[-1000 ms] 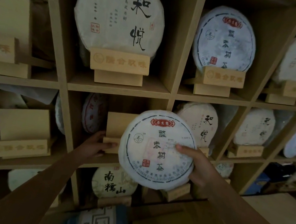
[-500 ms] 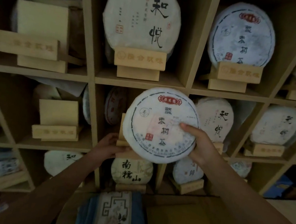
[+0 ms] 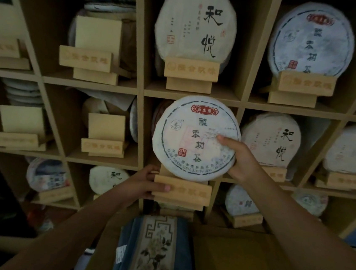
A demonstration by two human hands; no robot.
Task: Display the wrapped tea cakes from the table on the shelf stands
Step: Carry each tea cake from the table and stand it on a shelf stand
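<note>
A round white wrapped tea cake [image 3: 185, 140] with a red label and dark characters stands upright in a wooden stand [image 3: 185, 192], in front of the middle shelf compartment. My right hand [image 3: 236, 158] grips the cake's right edge, thumb across its face. My left hand [image 3: 145, 186] holds the stand's left end, thumb on its front board. The stand is pulled out in front of the shelf edge.
The wooden shelf grid [image 3: 142, 91] holds other wrapped cakes on stands, such as one above [image 3: 195, 24] and one to the right [image 3: 271, 140]. Empty stands [image 3: 104, 133] sit in the left compartments. A blue patterned cloth [image 3: 156, 251] lies on the table [image 3: 247, 265] below.
The stand has come forward out of its compartment in my left hand, and the cake in my right hand has moved up and left until its lower edge sits in the stand.
</note>
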